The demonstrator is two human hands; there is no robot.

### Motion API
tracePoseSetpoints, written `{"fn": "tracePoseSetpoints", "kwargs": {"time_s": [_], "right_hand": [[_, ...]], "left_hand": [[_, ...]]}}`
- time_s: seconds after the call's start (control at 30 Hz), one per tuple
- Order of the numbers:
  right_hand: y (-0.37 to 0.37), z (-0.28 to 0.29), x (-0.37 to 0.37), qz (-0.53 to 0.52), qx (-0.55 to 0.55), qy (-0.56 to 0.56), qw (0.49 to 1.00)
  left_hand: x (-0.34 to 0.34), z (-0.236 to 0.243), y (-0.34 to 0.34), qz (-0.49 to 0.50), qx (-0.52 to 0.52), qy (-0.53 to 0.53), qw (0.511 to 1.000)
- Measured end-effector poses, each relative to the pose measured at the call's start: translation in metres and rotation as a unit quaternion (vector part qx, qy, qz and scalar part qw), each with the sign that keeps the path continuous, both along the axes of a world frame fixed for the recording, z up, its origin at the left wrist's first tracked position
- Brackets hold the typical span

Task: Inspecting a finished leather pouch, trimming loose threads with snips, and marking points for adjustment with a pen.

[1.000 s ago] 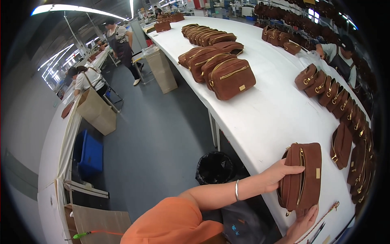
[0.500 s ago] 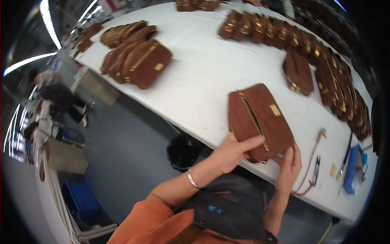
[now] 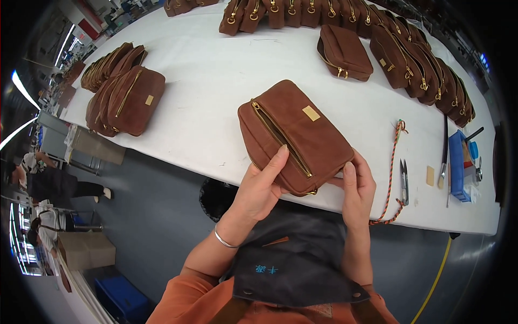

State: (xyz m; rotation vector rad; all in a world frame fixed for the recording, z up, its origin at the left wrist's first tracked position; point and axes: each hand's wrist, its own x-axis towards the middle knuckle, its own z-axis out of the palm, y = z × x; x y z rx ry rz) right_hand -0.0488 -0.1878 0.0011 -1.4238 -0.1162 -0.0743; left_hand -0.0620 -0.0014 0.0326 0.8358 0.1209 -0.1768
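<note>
Brown zip bag (image 3: 305, 132) is located at the near edge of the white worktable (image 3: 216, 108), supported by both hands and tilted, front panel upward; whether its underside touches the table cannot be determined. A gold-toned plate (image 3: 311, 113) is fixed to the panel, and a brass zipper (image 3: 283, 137) runs diagonally along it. The left hand (image 3: 256, 191) is clamped on the bag's near left side: thumb pressed on the panel beside the zipper, fingers mostly concealed beneath the bag. The right hand (image 3: 359, 189) grips the near right corner, thumb and fingers close together around it. The left wrist carries a silver bangle (image 3: 225, 238). Beyond the held bag, a separate brown bag (image 3: 345, 52) lies on the table, just beside a long curved row of similar bags (image 3: 399, 62). A further group of bags (image 3: 127, 102) stands at the left. To the right of the right hand, in order: a red-and-black twisted cord (image 3: 394, 162), thread snips (image 3: 404, 181), a small tan block (image 3: 430, 175), a brush (image 3: 442, 175) and a blue tray (image 3: 458, 170) containing small items. A black-lined bin (image 3: 215, 198) stands below the table edge, partly obscured by the left forearm.
</note>
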Motion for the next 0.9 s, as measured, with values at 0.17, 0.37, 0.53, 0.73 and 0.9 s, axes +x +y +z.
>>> {"fn": "tracePoseSetpoints", "kwargs": {"time_s": [0.17,0.37,0.53,0.73,0.9], "right_hand": [[0.0,0.0,0.0,-0.005,-0.007,-0.01,1.0],[-0.001,-0.001,0.0,-0.001,-0.015,-0.025,1.0],[-0.002,0.0,0.0,0.012,-0.002,-0.03,0.999],[-0.003,-0.002,-0.001,0.01,0.031,-0.022,0.999],[-0.01,-0.004,-0.001,0.012,0.018,-0.023,0.999]], "left_hand": [[-0.001,0.004,-0.003,0.011,-0.014,-0.014,1.0],[0.0,0.006,-0.006,0.012,0.02,-0.005,1.0],[-0.001,0.001,-0.004,0.01,0.034,-0.006,0.999],[-0.008,-0.008,-0.005,0.006,0.06,-0.073,0.996],[-0.013,-0.008,-0.005,0.002,0.099,-0.108,0.989]]}}
